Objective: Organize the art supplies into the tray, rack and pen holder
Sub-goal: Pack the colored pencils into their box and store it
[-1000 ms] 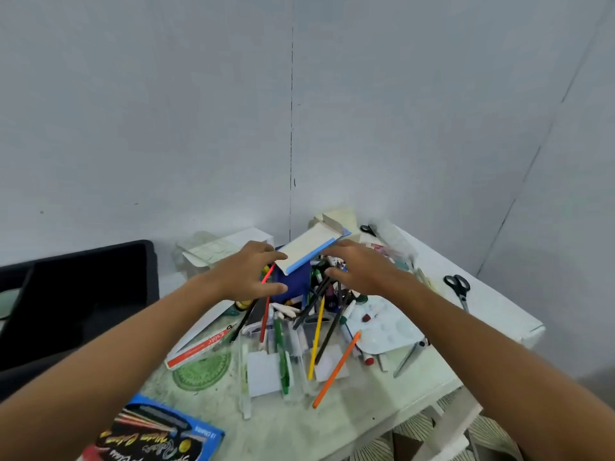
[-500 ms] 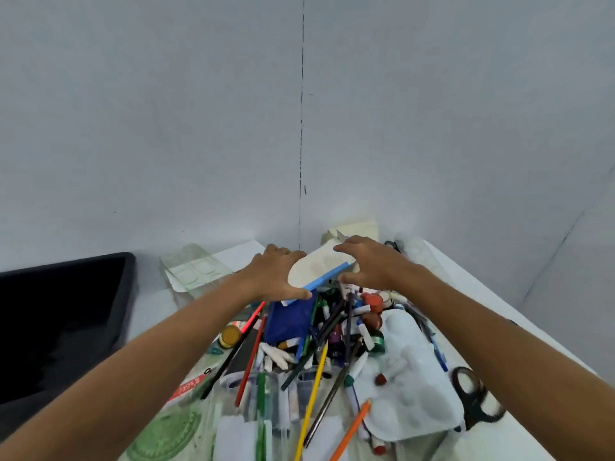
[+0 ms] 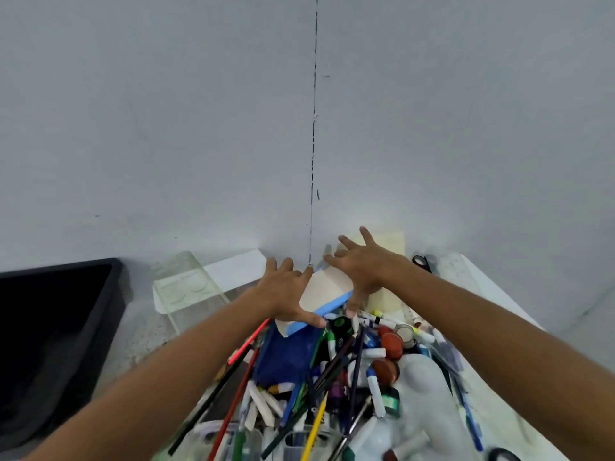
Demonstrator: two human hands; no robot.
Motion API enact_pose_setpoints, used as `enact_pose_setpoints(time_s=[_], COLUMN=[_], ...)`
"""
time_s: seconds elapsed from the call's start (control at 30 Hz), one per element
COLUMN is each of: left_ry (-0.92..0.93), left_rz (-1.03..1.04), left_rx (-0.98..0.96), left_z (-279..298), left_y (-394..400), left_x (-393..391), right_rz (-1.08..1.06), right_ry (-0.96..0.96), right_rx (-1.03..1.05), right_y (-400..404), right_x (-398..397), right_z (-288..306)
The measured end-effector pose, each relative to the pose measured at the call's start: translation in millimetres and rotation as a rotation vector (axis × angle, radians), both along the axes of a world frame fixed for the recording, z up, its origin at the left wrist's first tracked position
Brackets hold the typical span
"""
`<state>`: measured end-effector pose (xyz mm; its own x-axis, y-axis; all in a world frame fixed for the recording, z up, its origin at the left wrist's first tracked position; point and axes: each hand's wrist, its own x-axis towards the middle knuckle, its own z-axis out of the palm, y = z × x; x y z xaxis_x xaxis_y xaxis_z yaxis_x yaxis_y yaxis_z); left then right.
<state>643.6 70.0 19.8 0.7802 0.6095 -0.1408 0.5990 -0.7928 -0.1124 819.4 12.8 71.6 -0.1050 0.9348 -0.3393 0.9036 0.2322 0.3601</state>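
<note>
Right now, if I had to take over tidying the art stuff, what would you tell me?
Left hand: holds the left end of the cream pad with the blue edge, thumb under its near edge.
Right hand: fingers spread over the pad's right side, thumb at the blue edge.
The pad is raised over the heap of pencils, markers and paint pots.
The clear rack stands left of the hands; the black tray is far left. I cannot pick out the pen holder for sure.
Done: nothing shows as sorted yet.
Left: put the pad away, then sort the whole heap.
</note>
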Motion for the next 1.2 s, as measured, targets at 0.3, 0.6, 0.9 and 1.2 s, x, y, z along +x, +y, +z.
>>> enact_pose_setpoints(time_s=[0.3, 0.6, 0.9, 1.2], left_ry=[-0.16, -0.22, -0.155, -0.125], left_rz=[-0.009, 0.054, 0.162, 0.259], left_rx=[0.117, 0.128, 0.134, 0.118], left_z=[35, 60, 69, 58], left_y=[-16, -76, -139, -185], left_x=[8, -33, -139, -260], right_rz=[0.059, 0.176, 0.299, 0.392], right_ry=[0.11, 0.287, 0.369, 0.406], right_rx=[0.141, 0.231, 0.223, 0.197], right_y=[-17, -73, -115, -133], right_x=[29, 12, -84, -204], right_z=[29, 42, 36, 16])
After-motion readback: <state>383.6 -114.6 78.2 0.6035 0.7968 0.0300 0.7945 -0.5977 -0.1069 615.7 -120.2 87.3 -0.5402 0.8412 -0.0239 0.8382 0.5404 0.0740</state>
